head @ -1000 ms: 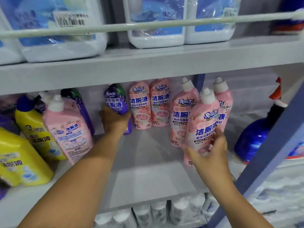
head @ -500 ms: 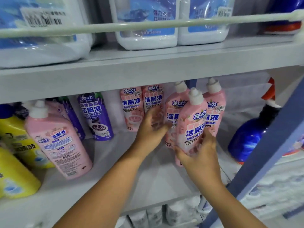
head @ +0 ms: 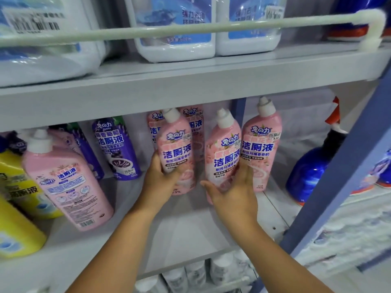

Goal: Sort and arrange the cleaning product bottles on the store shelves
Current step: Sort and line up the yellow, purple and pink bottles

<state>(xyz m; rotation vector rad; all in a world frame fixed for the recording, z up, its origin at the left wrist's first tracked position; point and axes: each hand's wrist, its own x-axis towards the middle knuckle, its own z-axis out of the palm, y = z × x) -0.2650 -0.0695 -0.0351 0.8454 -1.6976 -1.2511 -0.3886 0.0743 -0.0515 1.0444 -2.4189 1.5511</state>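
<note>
Left hand (head: 160,178): your fingers wrap one pink bottle (head: 176,153).
Right hand (head: 231,191): your palm cups a second pink bottle (head: 222,157), just right of the first.

Two hands are seen, the left hand (head: 157,178) and the right hand (head: 231,192), and one pink bottle is gripped by each: one (head: 176,153) by the left, one (head: 222,157) by the right. One more pink bottle (head: 261,144) is counted just right of the right hand, and two (head: 193,123) are partly hidden behind the left-hand bottle. One large pink bottle (head: 67,182) is seen well left of the left hand, with what looks like another behind it. At least two purple bottles (head: 116,149) are counted between it and the left hand. Two yellow bottles (head: 19,187) are counted farthest left. One blue spray bottle (head: 309,172) is seen right of the right hand. Three white jugs (head: 175,45) are counted above both hands.
</note>
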